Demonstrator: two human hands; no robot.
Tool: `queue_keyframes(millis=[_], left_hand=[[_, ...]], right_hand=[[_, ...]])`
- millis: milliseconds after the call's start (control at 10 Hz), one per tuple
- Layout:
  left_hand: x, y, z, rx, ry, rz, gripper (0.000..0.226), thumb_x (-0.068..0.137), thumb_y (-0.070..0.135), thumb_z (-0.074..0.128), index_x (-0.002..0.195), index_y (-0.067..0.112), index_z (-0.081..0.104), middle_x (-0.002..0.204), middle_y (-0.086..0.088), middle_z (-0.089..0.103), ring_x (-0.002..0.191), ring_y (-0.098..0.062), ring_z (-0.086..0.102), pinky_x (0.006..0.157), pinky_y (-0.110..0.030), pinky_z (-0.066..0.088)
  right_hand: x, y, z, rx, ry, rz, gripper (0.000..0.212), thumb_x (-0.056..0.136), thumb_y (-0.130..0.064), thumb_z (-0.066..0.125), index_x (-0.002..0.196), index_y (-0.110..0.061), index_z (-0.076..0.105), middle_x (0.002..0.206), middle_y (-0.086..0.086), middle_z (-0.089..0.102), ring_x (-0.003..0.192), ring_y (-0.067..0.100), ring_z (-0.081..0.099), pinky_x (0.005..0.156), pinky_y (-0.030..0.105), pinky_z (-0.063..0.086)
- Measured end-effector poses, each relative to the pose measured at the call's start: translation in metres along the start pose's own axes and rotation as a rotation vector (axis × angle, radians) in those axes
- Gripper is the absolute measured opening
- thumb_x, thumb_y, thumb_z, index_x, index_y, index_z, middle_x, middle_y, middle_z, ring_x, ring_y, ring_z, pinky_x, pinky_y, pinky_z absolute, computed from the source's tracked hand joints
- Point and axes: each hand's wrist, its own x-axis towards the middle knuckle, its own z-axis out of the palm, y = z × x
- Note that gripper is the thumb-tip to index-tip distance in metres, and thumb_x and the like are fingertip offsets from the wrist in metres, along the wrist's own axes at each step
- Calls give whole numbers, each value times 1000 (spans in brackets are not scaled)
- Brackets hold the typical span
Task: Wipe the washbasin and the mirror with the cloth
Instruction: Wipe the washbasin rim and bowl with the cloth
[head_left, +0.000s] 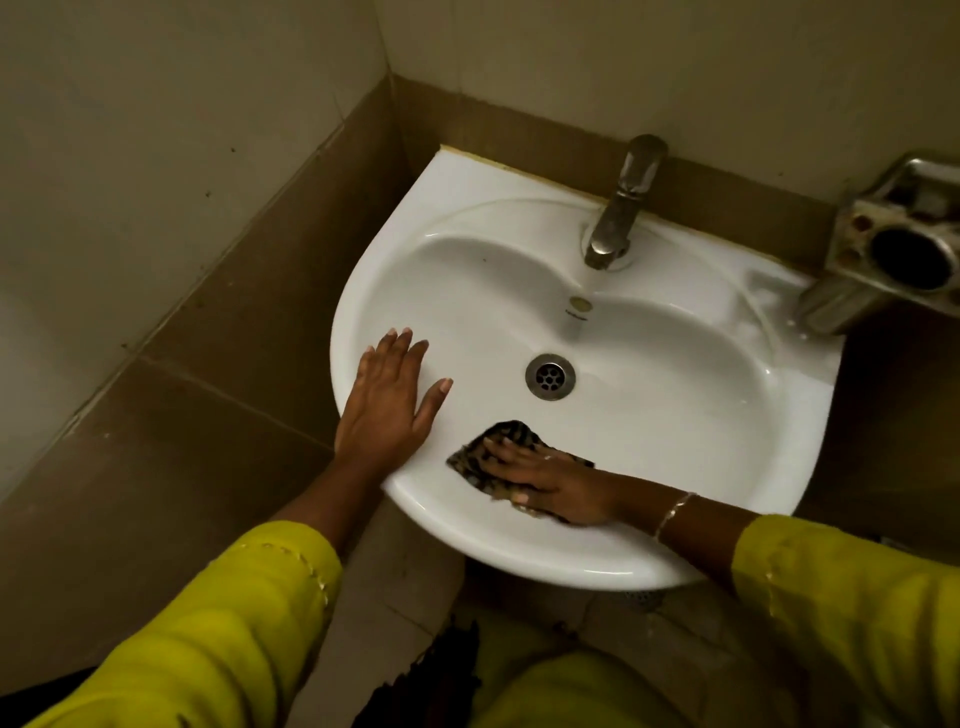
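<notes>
A white washbasin (675, 467) fills the middle of the head view, with a round metal drain (550, 376) at its centre. My right hand (556, 480) presses a dark patterned cloth (511, 436) flat against the inner front wall of the basin. My left hand (387, 400) lies flat on the basin's left rim, fingers spread, holding nothing. No mirror is in view.
A metal tap (621, 208) stands at the back of the basin. A steel holder (893, 244) is fixed to the wall at the right, overhanging the basin's corner. Brown tiled walls close in at the left and behind.
</notes>
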Motion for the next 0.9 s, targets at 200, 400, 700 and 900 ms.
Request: queue_keyframes(millis=[200, 400, 700, 900], left_hand=[[0, 0, -1, 0, -3, -2, 74, 86, 57, 17, 135, 6, 39, 147, -16, 32, 140, -28, 19, 114, -37, 8], [0, -1, 1, 7, -9, -10, 74, 86, 57, 18, 134, 6, 40, 146, -16, 34, 140, -27, 20, 115, -38, 9], [0, 0, 1, 3, -11, -17, 74, 85, 57, 17, 134, 6, 41, 145, -16, 36, 139, -28, 22, 114, -38, 9], [1, 0, 0, -2, -8, -13, 75, 85, 57, 17, 134, 6, 41, 145, -17, 36, 139, -28, 22, 114, -36, 7]], right_hand=[[-45, 32, -30, -198, -99, 69, 80, 83, -70, 0, 141, -15, 9, 146, -4, -3, 138, 11, -5, 115, 26, -2], [-46, 71, -72, -583, -92, 258, 55, 78, -23, 49, 132, -18, 43, 124, 13, 61, 109, 33, 61, 78, 51, 52], [-5, 14, -40, -681, 20, 842, 48, 98, -10, 24, 144, 0, 13, 148, 35, 13, 136, 47, 19, 108, 55, 24], [-3, -33, -39, -383, 100, 629, 30, 91, -6, 40, 121, -4, 45, 99, 10, 61, 94, 29, 61, 70, 32, 42]])
